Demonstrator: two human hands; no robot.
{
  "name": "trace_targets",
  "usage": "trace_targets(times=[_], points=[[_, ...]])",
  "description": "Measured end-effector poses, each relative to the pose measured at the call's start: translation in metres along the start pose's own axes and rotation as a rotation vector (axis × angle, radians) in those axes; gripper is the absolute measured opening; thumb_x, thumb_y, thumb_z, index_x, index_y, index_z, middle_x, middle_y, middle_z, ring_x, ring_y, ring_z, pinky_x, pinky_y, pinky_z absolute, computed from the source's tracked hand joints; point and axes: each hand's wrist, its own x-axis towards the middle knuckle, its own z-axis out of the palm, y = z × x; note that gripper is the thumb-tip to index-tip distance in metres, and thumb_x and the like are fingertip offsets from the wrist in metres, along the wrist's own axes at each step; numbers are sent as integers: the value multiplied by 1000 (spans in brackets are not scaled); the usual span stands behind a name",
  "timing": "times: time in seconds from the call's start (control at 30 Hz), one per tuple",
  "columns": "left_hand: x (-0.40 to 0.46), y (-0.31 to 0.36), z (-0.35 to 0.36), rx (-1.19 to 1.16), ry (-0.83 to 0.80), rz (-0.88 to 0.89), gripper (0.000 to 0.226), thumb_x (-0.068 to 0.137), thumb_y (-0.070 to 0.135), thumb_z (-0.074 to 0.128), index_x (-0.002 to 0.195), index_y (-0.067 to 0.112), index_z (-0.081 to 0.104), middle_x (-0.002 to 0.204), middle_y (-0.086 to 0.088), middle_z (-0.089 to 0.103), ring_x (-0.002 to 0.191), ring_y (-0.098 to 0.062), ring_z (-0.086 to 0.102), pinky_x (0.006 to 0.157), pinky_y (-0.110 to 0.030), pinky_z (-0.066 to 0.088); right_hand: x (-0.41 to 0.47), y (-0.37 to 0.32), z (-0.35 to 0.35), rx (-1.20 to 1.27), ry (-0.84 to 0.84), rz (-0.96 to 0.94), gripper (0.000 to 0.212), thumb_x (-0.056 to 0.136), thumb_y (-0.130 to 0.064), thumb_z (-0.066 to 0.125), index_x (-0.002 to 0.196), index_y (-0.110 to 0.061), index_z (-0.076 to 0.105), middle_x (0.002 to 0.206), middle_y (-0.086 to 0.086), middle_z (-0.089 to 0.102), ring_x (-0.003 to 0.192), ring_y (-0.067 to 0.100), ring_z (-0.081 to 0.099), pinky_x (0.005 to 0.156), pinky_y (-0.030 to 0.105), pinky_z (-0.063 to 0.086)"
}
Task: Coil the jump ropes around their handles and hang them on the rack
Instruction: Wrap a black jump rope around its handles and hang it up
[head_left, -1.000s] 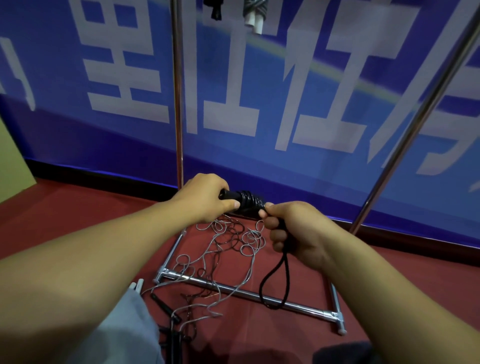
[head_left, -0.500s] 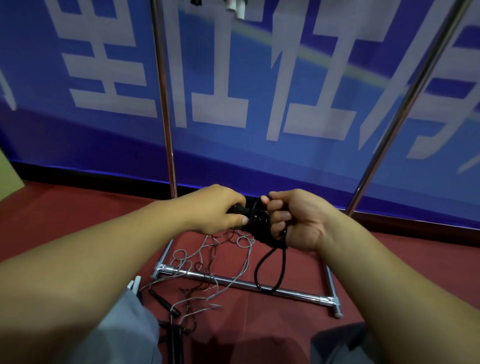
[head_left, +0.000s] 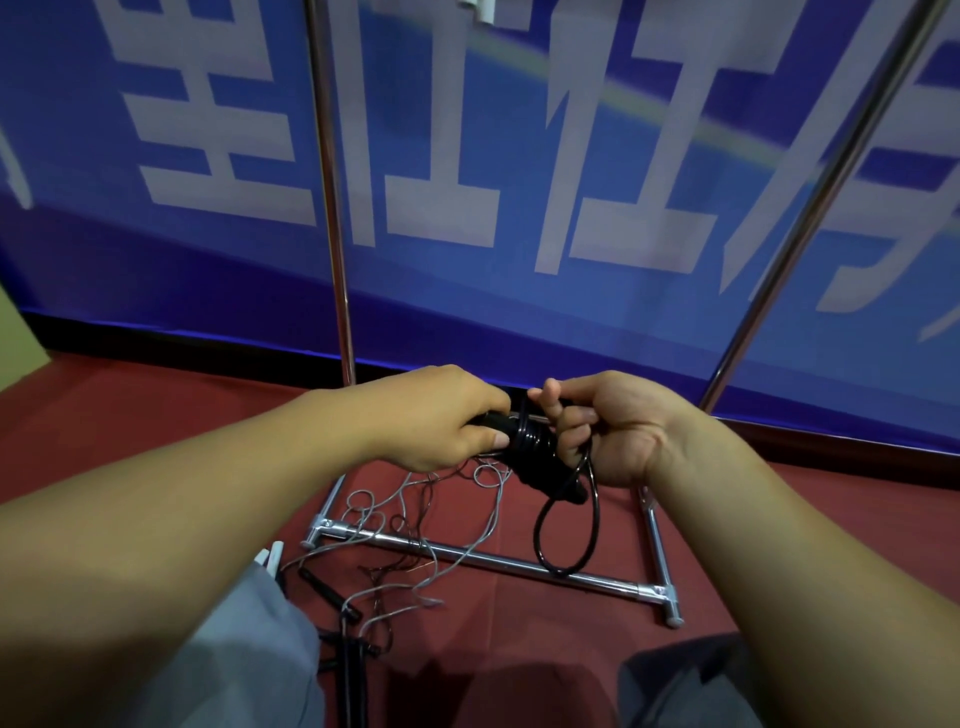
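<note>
Blue banner with large white characters is filling the background; red floor is lying below it; chrome rack is standing on the floor, two uprights rising, base bar running beneath the hands; grey jump rope is lying tangled over the base bar; left hand is gripping the black handles, fingers curled round one end; right hand is pinching the black rope, whose free loop is hanging down to the base bar; coils are sitting wound round the handles between both hands.
</note>
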Motion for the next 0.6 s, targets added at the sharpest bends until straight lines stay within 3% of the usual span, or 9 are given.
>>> trace_targets(times=[0.1,0.33,0.47,0.6], points=[[-1,4,0,37,-2,18,14,100,38,55,95,26,59,72,8,57,65,-9,54,61,-32,42,2,-1,-2,11,15,16,16,100,-7,46,91,-4,59,58,-7,58,32,2,28,34,12,25],[-2,8,-1,54,-5,25,15,100,37,55,94,24,60,71,7,58,66,-11,56,63,-33,43,6,-3,-5,24,24,33,15,101,-6,46,90,-6,56,59,-6,59,31,2,27,33,12,25],[-4,5,-5,-1,3,20,12,99,37,57,91,28,59,72,7,58,66,-10,56,61,-32,42,9,-4,-8,-278,63,-104,26,104,-14,47,79,-11,57,60,-6,51,34,3,23,33,14,19],[-4,8,-5,-22,-32,55,10,99,34,59,99,24,62,77,4,61,66,-8,54,61,-31,40,15,-1,-14,-784,252,-419,31,96,-28,66,70,-13,62,58,-1,54,46,10,33,44,24,28]])
